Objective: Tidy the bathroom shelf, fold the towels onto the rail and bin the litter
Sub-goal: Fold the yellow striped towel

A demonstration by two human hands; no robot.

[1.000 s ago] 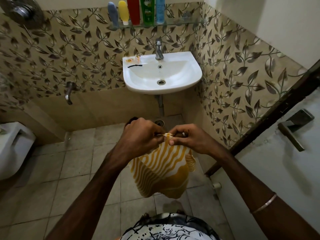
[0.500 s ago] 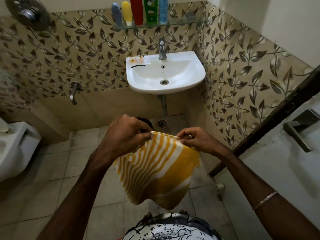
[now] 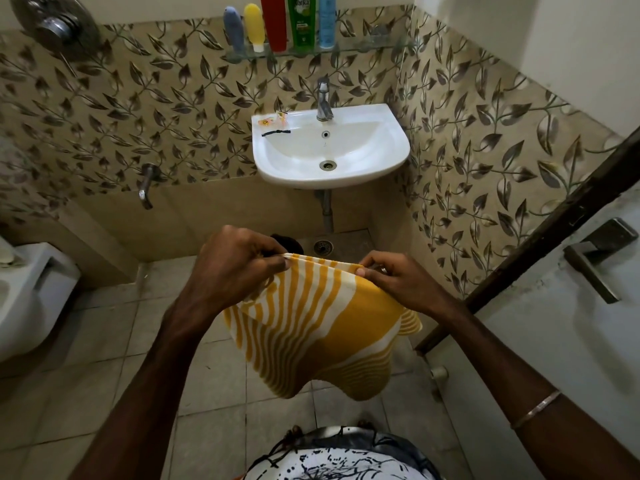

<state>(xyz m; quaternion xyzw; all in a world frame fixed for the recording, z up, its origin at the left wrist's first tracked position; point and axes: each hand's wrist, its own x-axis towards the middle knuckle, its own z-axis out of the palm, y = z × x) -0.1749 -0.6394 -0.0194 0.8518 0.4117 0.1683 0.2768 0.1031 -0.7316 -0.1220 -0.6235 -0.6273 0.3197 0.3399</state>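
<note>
I've got the yellow-and-white striped towel (image 3: 322, 327) hanging over the floor tiles (image 3: 104, 341), top edge stretched between my hands; left hand (image 3: 239, 268) pinches one corner, right hand (image 3: 394, 278) pinches the other; beyond, the white sink (image 3: 363, 161) carries scraps of litter (image 3: 272, 122); bottles (image 3: 301, 22) line the glass shelf (image 3: 363, 48) above.
</note>
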